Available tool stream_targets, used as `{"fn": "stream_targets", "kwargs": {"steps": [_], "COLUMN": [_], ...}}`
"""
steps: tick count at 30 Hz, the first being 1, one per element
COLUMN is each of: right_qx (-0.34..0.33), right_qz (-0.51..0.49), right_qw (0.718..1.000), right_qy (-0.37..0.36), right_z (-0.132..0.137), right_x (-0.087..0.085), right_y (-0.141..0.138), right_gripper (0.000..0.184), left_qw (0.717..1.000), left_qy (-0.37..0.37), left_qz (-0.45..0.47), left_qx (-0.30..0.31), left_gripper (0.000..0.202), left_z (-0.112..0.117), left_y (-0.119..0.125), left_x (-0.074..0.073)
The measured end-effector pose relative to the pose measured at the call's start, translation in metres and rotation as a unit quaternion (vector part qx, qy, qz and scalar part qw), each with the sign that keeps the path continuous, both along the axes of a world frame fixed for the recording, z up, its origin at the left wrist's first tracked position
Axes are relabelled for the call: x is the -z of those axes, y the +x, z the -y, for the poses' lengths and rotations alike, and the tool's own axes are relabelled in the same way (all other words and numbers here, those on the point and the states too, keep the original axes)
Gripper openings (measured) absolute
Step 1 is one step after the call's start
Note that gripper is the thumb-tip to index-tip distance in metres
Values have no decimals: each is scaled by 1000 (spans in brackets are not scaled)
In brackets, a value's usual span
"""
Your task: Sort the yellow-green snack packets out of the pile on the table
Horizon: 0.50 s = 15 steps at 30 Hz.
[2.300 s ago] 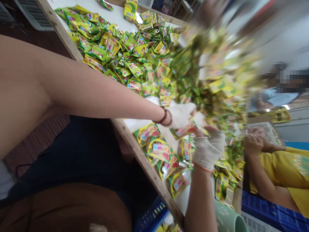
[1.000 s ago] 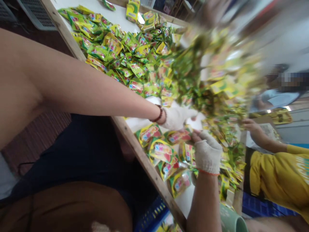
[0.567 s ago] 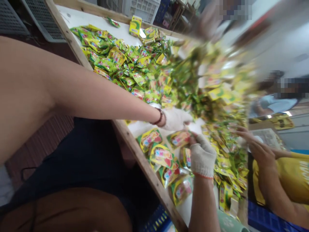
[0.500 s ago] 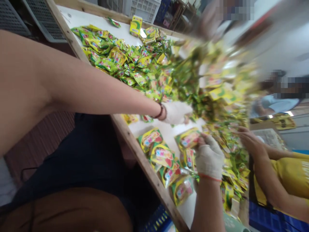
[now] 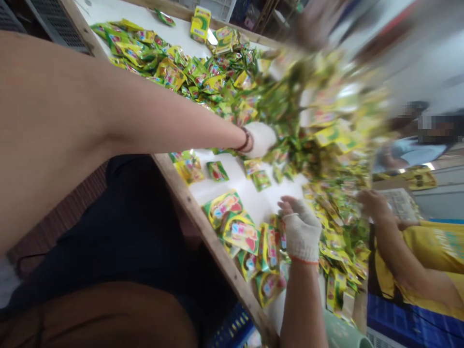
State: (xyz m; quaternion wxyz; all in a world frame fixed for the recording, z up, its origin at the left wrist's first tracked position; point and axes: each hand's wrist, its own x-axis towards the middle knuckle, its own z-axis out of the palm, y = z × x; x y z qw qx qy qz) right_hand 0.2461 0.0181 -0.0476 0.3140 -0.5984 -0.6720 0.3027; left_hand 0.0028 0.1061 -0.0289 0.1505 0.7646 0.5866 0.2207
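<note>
My left hand [image 5: 261, 140], in a white glove with a dark bead bracelet at the wrist, reaches to the edge of a heap of small green and yellow candy packets [image 5: 195, 70]. Its fingers are turned away and blurred, so any hold is hidden. Below it a few small packets [image 5: 261, 180] lie on the white tabletop [image 5: 246, 195]. My right hand [image 5: 302, 229], gloved with bare fingertips, hovers beside larger yellow-green pouches [image 5: 241, 232]. Its fingers are partly stretched out, and no packet shows in them. The pouches overlap one another near the wooden rim.
A wooden rim [image 5: 203, 222] borders the table on my side. Across it, a co-worker in a yellow shirt [image 5: 427, 246] has a hand [image 5: 373, 203] at the heap. A yellow box [image 5: 200, 24] stands at the far edge. A blue crate [image 5: 232, 331] is below the rim.
My right hand has let go of a yellow-green pouch, which now lies among the others. My left hand has moved up toward the heap, and small packets show below it.
</note>
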Motion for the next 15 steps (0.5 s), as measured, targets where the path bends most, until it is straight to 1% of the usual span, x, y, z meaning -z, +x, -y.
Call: {"fn": "stream_targets", "kwargs": {"steps": [2, 4, 6, 8, 10, 12, 15], "right_qx": [18, 38, 31, 14, 8, 21, 49], "right_qz": [-19, -73, -126, -148, -144, -142, -164], "right_qw": [1000, 996, 990, 987, 988, 989, 985], "right_qy": [16, 41, 62, 68, 53, 41, 35], "right_z": [-3, -6, -10, -12, -12, -11, -11], "right_x": [1, 2, 1, -1, -3, -6, -7], "right_y": [-2, -7, -11, -13, -12, -9, -6], "right_gripper": [34, 36, 40, 37, 30, 24, 24], "left_qw": [999, 997, 993, 988, 986, 986, 984], "left_qy": [20, 30, 26, 12, -6, -26, -74], "left_qz": [4, 13, 24, 33, 40, 46, 54], "left_qx": [31, 70, 117, 152, 164, 158, 154], "left_gripper": [31, 30, 28, 27, 27, 28, 33], "left_z": [9, 15, 19, 22, 26, 32, 42], "left_y": [13, 26, 40, 51, 59, 63, 62], "left_x": [-8, -16, -21, -25, -27, -29, -33]}}
